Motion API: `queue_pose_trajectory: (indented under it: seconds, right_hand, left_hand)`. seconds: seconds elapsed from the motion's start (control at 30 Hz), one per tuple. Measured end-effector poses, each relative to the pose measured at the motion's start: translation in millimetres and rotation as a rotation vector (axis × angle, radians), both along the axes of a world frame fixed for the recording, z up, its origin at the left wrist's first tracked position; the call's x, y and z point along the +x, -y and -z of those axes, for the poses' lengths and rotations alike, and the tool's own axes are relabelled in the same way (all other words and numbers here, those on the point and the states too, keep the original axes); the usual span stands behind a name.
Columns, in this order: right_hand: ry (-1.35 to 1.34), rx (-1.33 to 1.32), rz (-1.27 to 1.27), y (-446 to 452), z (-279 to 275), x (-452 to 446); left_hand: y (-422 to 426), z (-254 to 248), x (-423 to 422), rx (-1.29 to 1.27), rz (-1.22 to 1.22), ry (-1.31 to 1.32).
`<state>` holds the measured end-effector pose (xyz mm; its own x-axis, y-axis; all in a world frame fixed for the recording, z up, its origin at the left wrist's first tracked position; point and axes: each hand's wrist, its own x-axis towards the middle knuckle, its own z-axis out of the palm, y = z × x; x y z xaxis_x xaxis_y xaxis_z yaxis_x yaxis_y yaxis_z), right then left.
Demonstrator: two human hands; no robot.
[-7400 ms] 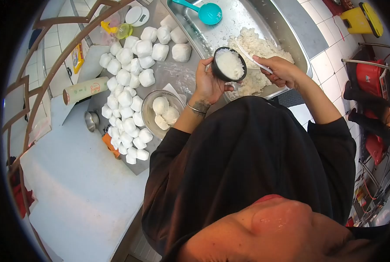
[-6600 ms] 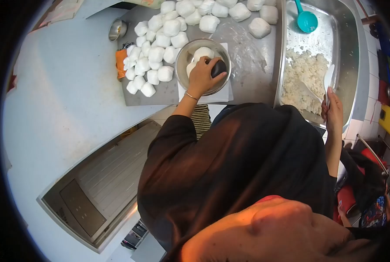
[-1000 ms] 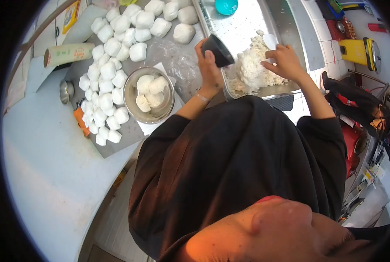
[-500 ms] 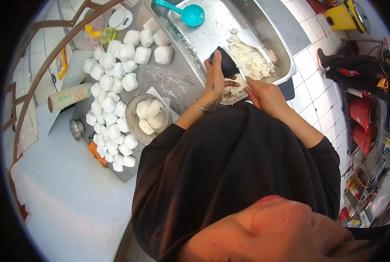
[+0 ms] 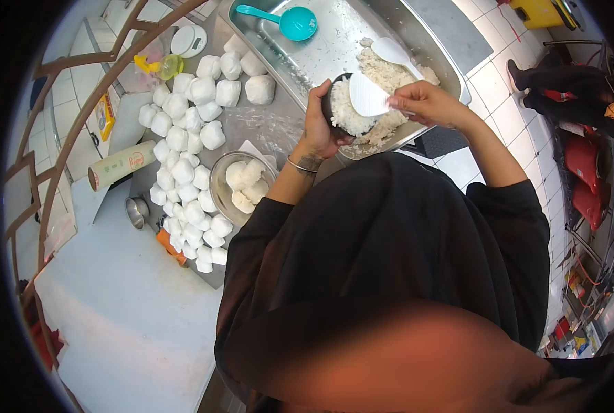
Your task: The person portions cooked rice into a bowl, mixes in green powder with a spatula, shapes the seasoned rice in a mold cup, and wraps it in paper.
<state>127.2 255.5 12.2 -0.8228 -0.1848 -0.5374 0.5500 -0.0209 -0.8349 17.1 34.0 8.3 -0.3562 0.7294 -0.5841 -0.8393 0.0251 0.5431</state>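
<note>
My left hand (image 5: 318, 131) is wrapped round a small black bowl (image 5: 330, 103) full of white rice, above the near edge of a large metal tray (image 5: 348, 34). My right hand (image 5: 427, 103) grips a white paddle (image 5: 369, 95), its flat blade lying over the rice in the bowl. Loose rice (image 5: 387, 67) lies in the tray, with a second white paddle (image 5: 392, 51) resting on it. A metal bowl (image 5: 217, 182) left of my left hand holds several rice mounds (image 5: 241, 177). Beyond it many white wrapped bundles (image 5: 176, 138) cover the metal table.
A teal scoop (image 5: 298, 23) lies at the tray's far end. Clear plastic (image 5: 259, 124) is between tray and bundles. Further left are a small metal cup (image 5: 137, 212), a pale roll (image 5: 121, 166), a spray bottle (image 5: 171, 66) and a white scale (image 5: 188, 41). Another person's legs (image 5: 562, 81) show at right.
The black bowl has turned from tipped toward the tray to mouth up, showing rice inside. The paddle in my right hand has come over the bowl's top.
</note>
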Motion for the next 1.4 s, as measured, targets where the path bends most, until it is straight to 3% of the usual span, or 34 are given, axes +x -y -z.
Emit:
queue_pose_trajectory:
  seconds: [0.13,0.33,0.43,0.63,0.73,0.83,0.87,0.97,1.07,1.27,1.37,1.4]
  right_hand:
    - [0.066,0.146,-0.221,0,-8,-6]
    - [-0.158,0.527,-0.300,13,-16,-14]
    - [-0.194,0.504,-0.261,23,-8,-12]
    - [0.296,0.004,-0.172,10,-7,-8]
    - [0.151,0.218,-0.192,-13,-18,-9]
    - [-0.340,0.986,-0.164,-12,-36,-5]
    - [-0.372,1.217,-0.067,-2,-51,-1]
    - [-0.345,1.356,-0.057,7,-70,-2]
    - [-0.439,1.325,0.026,4,-67,1]
    - [-0.145,0.426,-0.034,4,-30,0]
    - [-0.163,0.772,-0.118,28,-25,3]
    - [-0.333,0.912,-0.004,36,-25,5]
  left_hand:
    - [4,-2,3,-0.042,0.052,0.073]
    - [-4,-19,12,-0.155,0.036,0.089]
    - [-7,-24,15,-0.248,0.016,0.042]
    - [-3,-10,11,-0.260,0.047,0.148]
    - [-1,-8,12,-0.220,0.059,0.178]
    - [4,1,8,-0.144,0.046,0.235]
    - [6,5,6,-0.121,0.058,0.225]
    - [12,14,4,-0.024,0.082,0.234]
    - [15,20,2,0.021,0.065,0.221]
    - [13,12,3,0.076,-0.005,0.335]
    - [13,13,5,0.059,0.007,0.278]
    - [12,16,2,0.042,0.029,0.236]
